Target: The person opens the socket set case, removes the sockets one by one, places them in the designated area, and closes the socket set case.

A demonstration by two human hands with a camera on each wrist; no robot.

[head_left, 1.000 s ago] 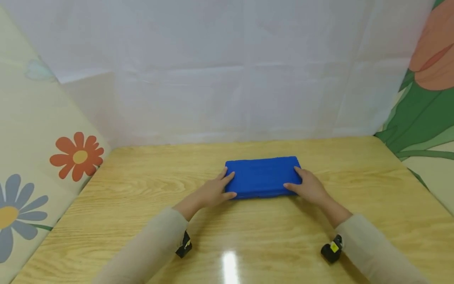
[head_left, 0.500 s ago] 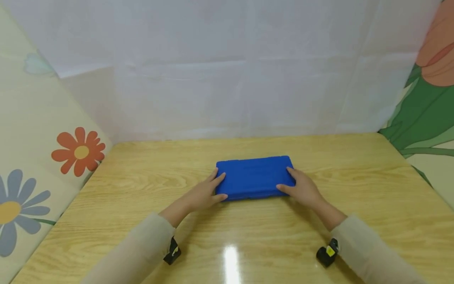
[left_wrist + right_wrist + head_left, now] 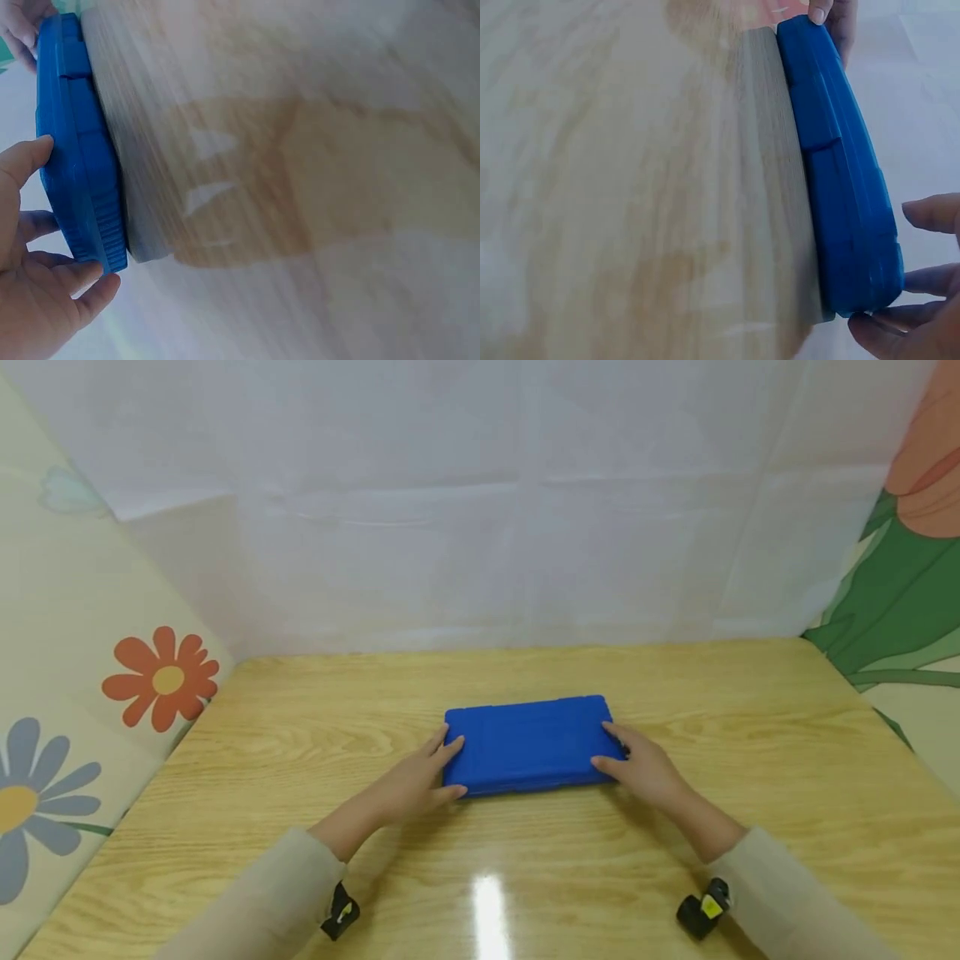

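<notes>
A flat, closed blue plastic case [image 3: 528, 745] lies low at the middle of the wooden table, its long side facing me and slightly slanted. My left hand [image 3: 412, 781] grips its left end, thumb at the front edge and fingers spread over the side. In the left wrist view that thumb [image 3: 41, 148] touches the case and several fingertips reach round its end. My right hand [image 3: 648, 768] holds the right end. In the right wrist view its fingertips touch the end of the case [image 3: 851, 195], while the thumb [image 3: 930, 213] looks slightly apart from it.
The wooden table [image 3: 225, 827] reaches back to a white sheet [image 3: 480, 527]. Panels with printed flowers stand at the left [image 3: 167, 680] and right [image 3: 900, 602]. A small black wrist camera hangs under each sleeve [image 3: 258, 893].
The case has shifted left and a little nearer to me, with both hands moving along at its ends. The head view has tilted slightly.
</notes>
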